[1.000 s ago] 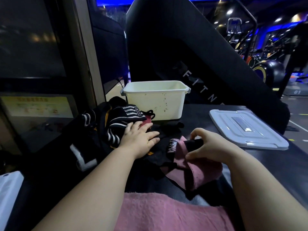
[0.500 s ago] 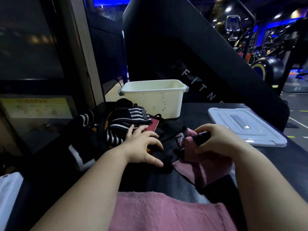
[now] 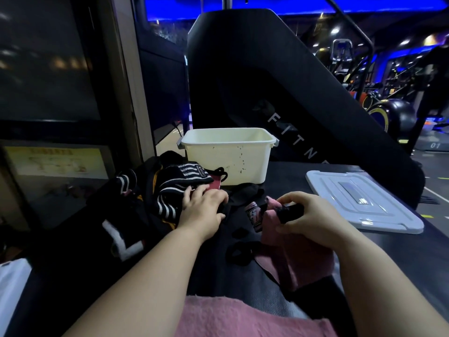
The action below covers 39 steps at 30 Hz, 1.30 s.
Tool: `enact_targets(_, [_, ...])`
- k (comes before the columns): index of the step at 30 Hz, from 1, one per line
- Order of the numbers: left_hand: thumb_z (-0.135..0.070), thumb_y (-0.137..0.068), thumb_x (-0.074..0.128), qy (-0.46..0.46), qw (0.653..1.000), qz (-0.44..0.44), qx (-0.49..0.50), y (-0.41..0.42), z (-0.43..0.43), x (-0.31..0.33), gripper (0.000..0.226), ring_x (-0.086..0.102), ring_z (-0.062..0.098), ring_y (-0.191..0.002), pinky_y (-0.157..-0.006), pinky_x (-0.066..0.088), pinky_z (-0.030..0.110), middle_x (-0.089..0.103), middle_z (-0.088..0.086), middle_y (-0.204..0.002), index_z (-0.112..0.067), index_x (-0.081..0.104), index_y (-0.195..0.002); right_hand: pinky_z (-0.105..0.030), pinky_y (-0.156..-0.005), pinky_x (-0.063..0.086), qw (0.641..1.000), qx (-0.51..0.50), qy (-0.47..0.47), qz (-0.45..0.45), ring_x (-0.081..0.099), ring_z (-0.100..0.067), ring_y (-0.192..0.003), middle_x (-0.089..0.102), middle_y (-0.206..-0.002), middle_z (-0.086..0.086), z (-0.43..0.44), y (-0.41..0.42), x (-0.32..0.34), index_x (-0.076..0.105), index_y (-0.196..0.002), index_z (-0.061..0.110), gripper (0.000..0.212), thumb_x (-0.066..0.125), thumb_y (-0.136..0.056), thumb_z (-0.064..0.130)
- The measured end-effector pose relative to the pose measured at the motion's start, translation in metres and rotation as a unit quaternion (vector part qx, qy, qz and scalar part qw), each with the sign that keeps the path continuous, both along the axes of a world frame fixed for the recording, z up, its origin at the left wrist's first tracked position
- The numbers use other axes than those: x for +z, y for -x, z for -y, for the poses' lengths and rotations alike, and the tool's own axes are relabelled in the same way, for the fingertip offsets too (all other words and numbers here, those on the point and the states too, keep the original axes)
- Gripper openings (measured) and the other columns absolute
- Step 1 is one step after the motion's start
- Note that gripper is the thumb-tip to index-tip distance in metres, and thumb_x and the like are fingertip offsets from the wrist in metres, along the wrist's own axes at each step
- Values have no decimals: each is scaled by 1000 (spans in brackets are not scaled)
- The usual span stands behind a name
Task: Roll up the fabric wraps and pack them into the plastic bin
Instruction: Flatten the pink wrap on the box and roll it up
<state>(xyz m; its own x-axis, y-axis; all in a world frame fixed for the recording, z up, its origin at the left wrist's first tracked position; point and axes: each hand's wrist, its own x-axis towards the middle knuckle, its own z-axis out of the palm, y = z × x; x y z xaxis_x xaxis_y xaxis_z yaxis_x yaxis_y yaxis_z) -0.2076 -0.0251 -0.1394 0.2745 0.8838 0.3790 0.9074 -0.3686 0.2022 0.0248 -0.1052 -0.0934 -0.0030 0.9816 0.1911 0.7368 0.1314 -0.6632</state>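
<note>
Table [image 3: 289, 171]: right hand [image 3: 313, 220] pinches pink wrap [image 3: 301, 261] (left hand [image 3: 202, 212] grips black wrap [image 3: 243, 197]).

one wide-angle camera on the person's head looks forward and down across a dark table [image 3: 291, 171]. it sits close: both forearms enter from the bottom edge, left hand [image 3: 204, 210] and right hand [image 3: 308, 215] at mid-frame among the fabric wraps [image 3: 175, 190]. the plastic bin [image 3: 228, 156] stands just above centre; straight lines bow toward the edges.
</note>
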Motion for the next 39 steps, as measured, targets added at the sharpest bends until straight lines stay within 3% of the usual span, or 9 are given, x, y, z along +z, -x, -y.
enact_targets(5, [-32,-89,65,-37,997,17,-61,2,2,4,15,20,6,-143,-117,-14,39,53,-22,-127,-35,63,-104,-16,-67,49,998,9,3,-61,64,-2,-78,70,-84,11,-3,3,-3,69,-94,39,44,87,-61,17])
enact_targets(10, [-12,-88,55,-26,964,238,-113,-6,13,20,25,60,13,-109,-102,40,28,69,-9,-104,-21,73,-102,-17,-61,50,978,13,-3,-206,65,-2,-64,71,-74,10,-3,8,-3,71,-89,34,39,88,-62,10])
enact_targets(14, [-16,-100,51,228,872,405,-153,-19,32,31,18,63,8,-97,-89,47,22,70,-9,-100,-28,65,-101,-30,-73,57,929,25,-4,-369,70,-15,-77,75,-89,-4,-5,13,-2,71,-101,22,49,89,-59,3])
enact_targets(20, [-26,-102,47,302,756,557,-162,-30,33,33,21,65,16,-95,-93,50,36,73,-10,-98,-37,64,-95,-35,-87,55,924,12,10,-381,71,-19,-94,73,-103,-5,-5,23,-5,64,-116,22,52,85,-69,14])
enact_targets(23, [-35,-99,52,299,751,570,-148,-32,26,25,13,64,21,-105,-91,53,38,68,-4,-116,-40,64,-101,-36,-87,57,963,-28,9,-267,71,-13,-89,74,-95,2,-6,25,-6,68,-103,29,52,87,-57,43])
enact_targets(26, [-31,-101,49,310,738,582,-143,-34,29,23,13,62,11,-69,-62,50,23,67,-6,-89,-32,60,-106,-40,-88,57,974,-22,9,-225,72,-14,-88,76,-86,6,-3,23,-3,72,-89,28,33,87,-63,40])
enact_targets(30, [-34,-101,48,284,755,574,-139,-36,31,25,16,66,15,-87,-75,51,27,71,-2,-104,-29,63,-105,-20,-61,49,957,17,59,-284,63,-8,-68,67,-77,7,2,24,4,72,-98,20,34,75,-77,46])
enact_targets(35, [-46,-95,55,257,804,514,-155,-35,36,26,32,64,5,-107,-102,45,26,72,-8,-110,-24,67,-116,-29,-61,52,912,-42,170,-371,47,-16,-70,60,-82,-2,1,32,9,71,-95,19,68,41,-80,79])
enact_targets(39, [-48,-93,53,284,806,476,-207,-37,44,31,39,64,8,-113,-105,45,28,71,-7,-116,-26,66,-122,-28,-59,50,907,-77,167,-378,55,-21,-82,61,-95,-4,-4,31,3,63,-112,15,92,46,-63,91])
